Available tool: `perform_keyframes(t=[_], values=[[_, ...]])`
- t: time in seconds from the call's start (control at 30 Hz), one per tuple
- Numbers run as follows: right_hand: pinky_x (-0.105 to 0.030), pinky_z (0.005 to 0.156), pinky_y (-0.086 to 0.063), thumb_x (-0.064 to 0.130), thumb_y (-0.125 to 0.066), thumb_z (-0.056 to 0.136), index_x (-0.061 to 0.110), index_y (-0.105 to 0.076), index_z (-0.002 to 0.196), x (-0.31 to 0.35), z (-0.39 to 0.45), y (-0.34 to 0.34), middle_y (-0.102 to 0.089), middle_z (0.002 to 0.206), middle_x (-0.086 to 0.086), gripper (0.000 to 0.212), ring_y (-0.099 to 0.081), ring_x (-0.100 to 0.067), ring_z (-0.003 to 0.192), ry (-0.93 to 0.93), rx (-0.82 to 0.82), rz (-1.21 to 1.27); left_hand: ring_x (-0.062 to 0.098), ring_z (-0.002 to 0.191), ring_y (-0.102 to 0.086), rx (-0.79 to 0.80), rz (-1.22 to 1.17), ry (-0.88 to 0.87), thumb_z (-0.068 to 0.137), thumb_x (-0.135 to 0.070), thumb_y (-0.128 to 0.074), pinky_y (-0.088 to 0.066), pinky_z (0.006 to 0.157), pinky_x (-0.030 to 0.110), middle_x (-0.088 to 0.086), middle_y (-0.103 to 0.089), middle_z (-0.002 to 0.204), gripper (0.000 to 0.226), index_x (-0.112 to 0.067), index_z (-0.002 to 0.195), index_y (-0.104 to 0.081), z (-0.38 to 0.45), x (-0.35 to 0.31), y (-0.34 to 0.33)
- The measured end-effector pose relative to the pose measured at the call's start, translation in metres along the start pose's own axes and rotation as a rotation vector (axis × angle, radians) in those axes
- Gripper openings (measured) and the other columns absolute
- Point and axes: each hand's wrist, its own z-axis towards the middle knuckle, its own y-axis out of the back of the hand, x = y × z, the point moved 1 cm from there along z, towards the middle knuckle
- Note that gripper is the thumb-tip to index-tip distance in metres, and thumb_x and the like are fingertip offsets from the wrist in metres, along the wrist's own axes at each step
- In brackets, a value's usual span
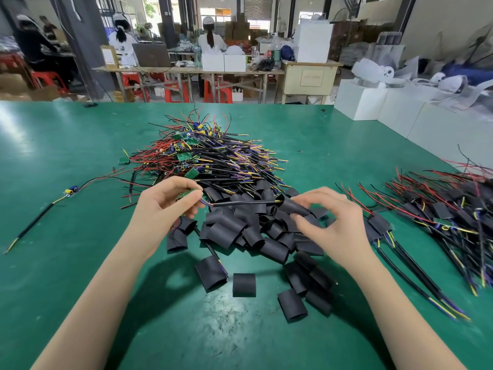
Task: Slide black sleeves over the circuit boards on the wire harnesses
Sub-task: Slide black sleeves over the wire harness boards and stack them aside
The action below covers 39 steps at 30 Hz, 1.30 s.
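Left hand (pixel 170 200): pinching small green circuit board (pixel 186 193) above green table (pixel 66 263).
Black sheathed cable (pixel 241 203): spanning from board to right hand.
Right hand (pixel 330 220): fingertips curled around short black tubular sleeve (pixel 293 206), cable tip entering its mouth.
Loose black sleeves (pixel 244 284): heaped beneath hands.

Green table (pixel 80 156) carries wire harnesses (pixel 202 153) and black sleeves (pixel 244 284).

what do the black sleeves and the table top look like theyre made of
Black sleeves: likely thin flexible plastic or rubbery tubing, matte; they lie pressed flat, and the one the right hand pinches bends round the cable. Could be heat-shrink, but that is a guess.

Table top: green mat, probably vinyl or rubber; smooth with soft glare patches and scuffed spots near the front.
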Motion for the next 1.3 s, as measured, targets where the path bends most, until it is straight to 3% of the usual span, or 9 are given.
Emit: perform_keyframes(t=[0.23, 0.4, 0.53, 0.67, 0.83, 1.03, 1.17, 1.3], values=[[-0.035, 0.086, -0.036, 0.024, -0.072, 0.072, 0.023, -0.071, 0.096, -0.001, -0.004, -0.007, -0.067, 0.095, 0.013, 0.024, -0.057, -0.002, 0.090, 0.082, 0.105, -0.233, 0.017, 0.067, -0.056, 0.142, -0.186, 0.019, 0.079, -0.023, -0.068, -0.049, 0.066, 0.022, 0.003, -0.065, 0.079, 0.012, -0.020, 0.090, -0.070, -0.004, -0.007, -0.002], [-0.032, 0.086, -0.034, 0.026, -0.070, 0.074, 0.022, -0.071, 0.097, 0.004, -0.006, -0.012, -0.067, 0.098, 0.014, 0.023, -0.060, -0.008, 0.090, 0.130, 0.144, -0.246, 0.014, 0.069, -0.061, 0.245, 0.048, 0.032, 0.079, -0.015, -0.073, -0.051, 0.068, 0.021, -0.002, -0.070, 0.087, 0.017, -0.019, 0.094, -0.067, -0.006, -0.004, -0.009], [-0.032, 0.085, -0.037, 0.022, -0.072, 0.074, 0.020, -0.072, 0.097, 0.010, -0.007, -0.018, -0.066, 0.098, 0.012, 0.023, -0.058, -0.004, 0.090, 0.187, 0.123, -0.219, 0.006, 0.069, -0.059, 0.285, 0.144, 0.098, 0.070, -0.020, -0.082, -0.047, 0.066, 0.013, -0.001, -0.073, 0.083, 0.036, -0.023, 0.100, -0.061, -0.011, 0.000, -0.024], [-0.036, 0.085, -0.040, 0.021, -0.074, 0.073, 0.017, -0.072, 0.097, 0.015, -0.009, -0.025, -0.067, 0.098, 0.008, 0.024, -0.061, -0.008, 0.092, 0.239, 0.131, -0.226, 0.001, 0.070, -0.062, 0.303, 0.199, 0.042, 0.071, -0.011, -0.081, -0.045, 0.064, 0.007, -0.006, -0.072, 0.080, 0.027, -0.010, 0.092, -0.064, -0.015, 0.002, -0.039], [-0.036, 0.085, -0.041, 0.021, -0.075, 0.070, 0.015, -0.072, 0.096, 0.018, -0.012, -0.030, -0.068, 0.097, 0.006, 0.027, -0.059, -0.008, 0.093, 0.245, 0.149, -0.211, 0.004, 0.081, -0.065, 0.287, 0.271, -0.028, 0.073, -0.013, -0.082, -0.048, 0.076, 0.014, -0.006, -0.072, 0.086, 0.023, -0.014, 0.090, -0.068, -0.018, 0.005, -0.047], [-0.036, 0.084, -0.041, 0.019, -0.076, 0.071, 0.015, -0.072, 0.096, 0.018, -0.011, -0.026, -0.068, 0.096, 0.006, 0.026, -0.059, -0.008, 0.092, 0.197, 0.123, -0.190, 0.020, 0.086, -0.068, 0.404, 0.149, 0.094, 0.078, -0.005, -0.078, -0.054, 0.082, 0.030, 0.004, -0.071, 0.100, 0.047, -0.016, 0.116, -0.053, -0.018, 0.006, -0.042], [-0.037, 0.084, -0.042, 0.019, -0.075, 0.071, 0.014, -0.072, 0.096, 0.017, -0.010, -0.023, -0.068, 0.095, 0.006, 0.025, -0.059, -0.009, 0.091, 0.180, 0.104, -0.195, 0.021, 0.086, -0.067, 0.294, 0.233, 0.039, 0.077, -0.012, -0.078, -0.050, 0.079, 0.017, 0.001, -0.072, 0.095, 0.033, -0.014, 0.105, -0.061, -0.014, 0.005, -0.038], [-0.034, 0.083, -0.041, 0.020, -0.076, 0.072, 0.013, -0.072, 0.097, 0.017, -0.010, -0.022, -0.066, 0.095, 0.003, 0.027, -0.059, -0.012, 0.088, 0.167, 0.132, -0.181, 0.020, 0.079, -0.069, 0.280, 0.239, -0.015, 0.074, -0.013, -0.079, -0.052, 0.076, 0.019, 0.005, -0.072, 0.088, 0.022, -0.011, 0.094, -0.068, -0.014, 0.004, -0.037]])
